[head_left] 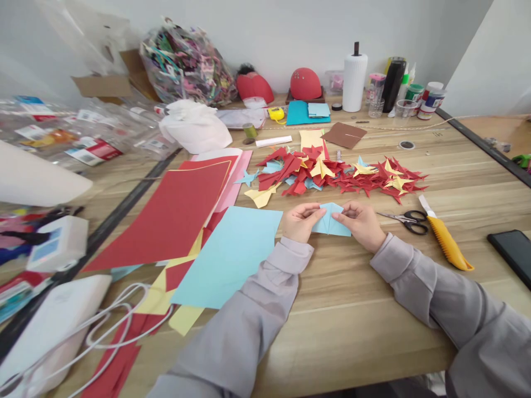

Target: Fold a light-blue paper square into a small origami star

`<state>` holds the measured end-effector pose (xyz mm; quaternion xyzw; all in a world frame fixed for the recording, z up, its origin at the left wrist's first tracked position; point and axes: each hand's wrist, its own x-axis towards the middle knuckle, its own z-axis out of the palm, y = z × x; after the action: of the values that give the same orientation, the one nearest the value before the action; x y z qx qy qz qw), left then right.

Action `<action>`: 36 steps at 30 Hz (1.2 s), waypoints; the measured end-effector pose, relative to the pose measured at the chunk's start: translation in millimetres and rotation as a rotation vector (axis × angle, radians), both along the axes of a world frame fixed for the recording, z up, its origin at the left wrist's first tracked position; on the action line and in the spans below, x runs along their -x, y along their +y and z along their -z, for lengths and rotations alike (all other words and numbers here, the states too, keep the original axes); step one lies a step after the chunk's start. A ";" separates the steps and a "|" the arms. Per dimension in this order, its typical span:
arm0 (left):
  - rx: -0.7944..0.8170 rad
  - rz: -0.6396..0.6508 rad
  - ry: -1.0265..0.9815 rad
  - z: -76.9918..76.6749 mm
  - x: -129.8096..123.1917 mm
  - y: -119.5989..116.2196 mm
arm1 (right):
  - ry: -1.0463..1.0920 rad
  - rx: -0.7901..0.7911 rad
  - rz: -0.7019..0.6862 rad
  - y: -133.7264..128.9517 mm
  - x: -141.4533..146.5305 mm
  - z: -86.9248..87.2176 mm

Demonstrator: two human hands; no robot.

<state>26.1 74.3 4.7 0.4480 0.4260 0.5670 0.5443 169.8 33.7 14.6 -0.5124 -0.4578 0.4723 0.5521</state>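
Note:
Between both hands is a folded piece of light blue paper (331, 224), its creases meeting along a middle line and its top corners slanted. My left hand (302, 221) pinches its left side, thumb on top. On the right side, my right hand (362, 224) grips it the same way, with the thumb pressing near the centre crease. Just beyond the hands lies a heap of folded red, yellow and blue paper shapes (348, 174). A larger light blue sheet (232, 257) rests beside my left forearm, overlapping red and yellow paper.
Black-handled scissors (410, 221) and a yellow-handled utility knife (448, 237) lie right of my right hand. A phone (514, 251) is at the right edge. Red sheets (166, 215) and a white cable (120, 309) are on the left. Bottles and jars (354, 83) line the back.

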 end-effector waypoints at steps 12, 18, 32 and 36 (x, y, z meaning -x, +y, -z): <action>-0.023 0.045 0.000 -2.2 0.6 -0.7 | 0.049 0.008 -0.009 1.1 -1.1 3.4; -0.038 0.029 0.017 0.5 0.6 -0.5 | 0.055 0.004 0.025 0.6 -0.5 1.1; -0.024 0.080 0.057 -5.2 1.6 -1.5 | 0.020 0.001 0.033 1.5 -2.0 4.2; -0.040 0.042 0.047 -0.9 1.9 0.0 | -0.004 -0.019 0.026 2.4 -2.6 5.0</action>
<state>24.2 74.2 5.6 0.4808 0.4179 0.5530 0.5370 172.4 36.1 9.6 -0.5139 -0.4569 0.4596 0.5620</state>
